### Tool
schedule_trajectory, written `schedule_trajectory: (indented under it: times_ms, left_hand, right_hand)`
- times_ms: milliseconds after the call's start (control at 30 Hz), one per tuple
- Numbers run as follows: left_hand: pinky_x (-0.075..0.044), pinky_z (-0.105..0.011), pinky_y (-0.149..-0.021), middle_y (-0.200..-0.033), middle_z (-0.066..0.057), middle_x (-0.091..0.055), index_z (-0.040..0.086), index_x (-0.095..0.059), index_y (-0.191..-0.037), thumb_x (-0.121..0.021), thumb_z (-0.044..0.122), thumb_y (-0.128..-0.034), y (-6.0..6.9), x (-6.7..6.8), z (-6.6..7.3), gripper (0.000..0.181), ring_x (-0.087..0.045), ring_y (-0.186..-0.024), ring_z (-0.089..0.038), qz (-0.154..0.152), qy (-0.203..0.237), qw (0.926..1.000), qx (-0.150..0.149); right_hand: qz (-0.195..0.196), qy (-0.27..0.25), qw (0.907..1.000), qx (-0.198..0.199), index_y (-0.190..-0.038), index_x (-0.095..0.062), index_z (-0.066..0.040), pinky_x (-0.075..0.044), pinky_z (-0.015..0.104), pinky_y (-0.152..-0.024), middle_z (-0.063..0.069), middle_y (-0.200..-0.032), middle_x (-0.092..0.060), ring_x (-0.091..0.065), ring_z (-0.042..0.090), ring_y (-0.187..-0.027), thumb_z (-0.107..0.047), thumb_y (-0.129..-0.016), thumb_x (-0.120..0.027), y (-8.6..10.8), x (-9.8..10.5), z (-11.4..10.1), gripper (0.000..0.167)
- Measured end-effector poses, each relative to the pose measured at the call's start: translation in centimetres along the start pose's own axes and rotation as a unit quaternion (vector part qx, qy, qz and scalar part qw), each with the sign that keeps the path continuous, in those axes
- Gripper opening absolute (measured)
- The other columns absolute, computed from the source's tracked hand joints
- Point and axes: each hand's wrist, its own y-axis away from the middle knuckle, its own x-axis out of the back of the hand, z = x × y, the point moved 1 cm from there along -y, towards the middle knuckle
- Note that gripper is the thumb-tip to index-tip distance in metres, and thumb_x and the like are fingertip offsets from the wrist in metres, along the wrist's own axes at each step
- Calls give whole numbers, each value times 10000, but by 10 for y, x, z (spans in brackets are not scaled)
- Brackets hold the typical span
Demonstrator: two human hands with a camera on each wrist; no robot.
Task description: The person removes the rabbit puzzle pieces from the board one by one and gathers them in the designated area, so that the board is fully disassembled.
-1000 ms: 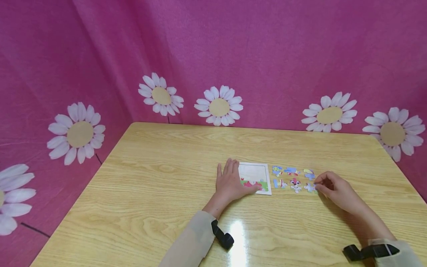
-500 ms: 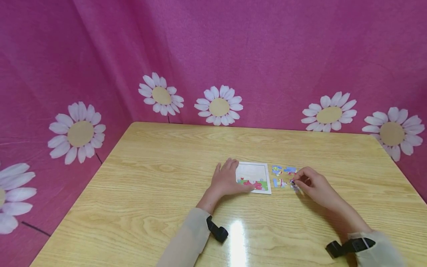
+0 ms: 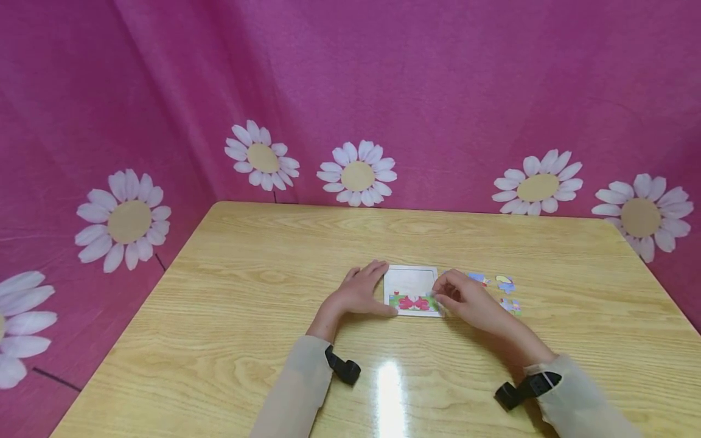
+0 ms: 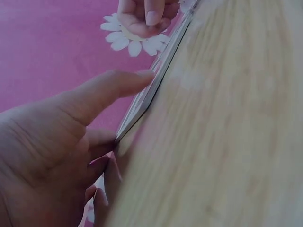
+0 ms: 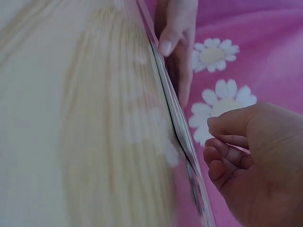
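A small white-framed puzzle board (image 3: 411,267) lies on the table, its bottom row filled with red and green picture pieces (image 3: 413,303). My left hand (image 3: 358,292) spans the board's left side with spread fingers and touches its edge; the straight thumb (image 4: 118,87) rests at the near left corner. At the board's right edge is my right hand (image 3: 462,298), fingers loosely bent. The right wrist view shows nothing between its thumb (image 5: 232,123) and fingers. Loose puzzle pieces lie right of it: a blue one (image 3: 477,278), a yellow and blue one (image 3: 505,283), and one (image 3: 510,305) nearer. The hand hides others.
The wooden table (image 3: 263,292) reaches out on all sides of the board. A pink curtain (image 3: 427,91) with daisies stands behind and to the left. Black camera straps (image 3: 526,389) sit on both sleeves.
My right hand has moved left from the farthest-right pieces, past the middle ones, to the board's right edge. My left hand has slid a little left, uncovering more of the board.
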Motion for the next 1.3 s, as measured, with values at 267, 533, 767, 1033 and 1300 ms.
schedule_trajectory:
  times_ms: [267, 533, 767, 1033, 1300]
  left_hand:
    - [-100, -431, -1259, -1656, -25, -179, 143, -210, -1571, -756, 462, -797, 1, 1, -5, 999, -101, -1551, -185, -14, 87, 9999, -101]
    - [-108, -440, -1252, -1653, -22, -189, 132, -221, -1567, -758, 450, -809, 2, 1, -8, 982, -109, -1550, -194, 6, 95, 9997, -206]
    - [-110, -427, -1253, -1653, -9, -190, 141, -224, -1567, -754, 454, -814, 1, 0, -9, 973, -101, -1551, -185, -10, 75, 9998, -190]
    - [-98, -433, -1257, -1655, -9, -182, 139, -215, -1569, -755, 462, -814, 1, 0, -8, 983, -98, -1551, -182, -6, 4, 9999, -126]
    - [-88, -428, -1258, -1657, 9, -175, 158, -213, -1571, -757, 454, -816, 1, -1, -9, 976, -87, -1553, -174, -25, 98, 9999, -97]
  right_hand:
    - [-590, -122, 9981, -143, -1031, -614, -31, -467, 190, -671, 59, -896, -605, -517, 52, -777, -63, -882, -700, -22, -20, -20, 176]
    - [-781, 139, 9968, -9, -1017, -634, -9, -432, 175, -622, 35, -792, -587, -479, 37, -697, -95, -844, -745, -37, -36, -26, 223]
    - [-921, -24, 9955, -213, -1037, -632, 25, -397, 181, -607, 38, -772, -537, -438, 52, -672, -22, -862, -693, -41, -39, -29, 190]
    - [-983, -245, 9943, -334, -1019, -580, 32, -393, 182, -629, 37, -763, -517, -438, 56, -682, 0, -850, -682, -43, -41, -31, 200]
    - [-699, -105, 9969, -335, -1030, -544, 16, -390, 180, -619, 58, -818, -510, -445, 86, -701, 5, -843, -697, -38, -44, -34, 242]
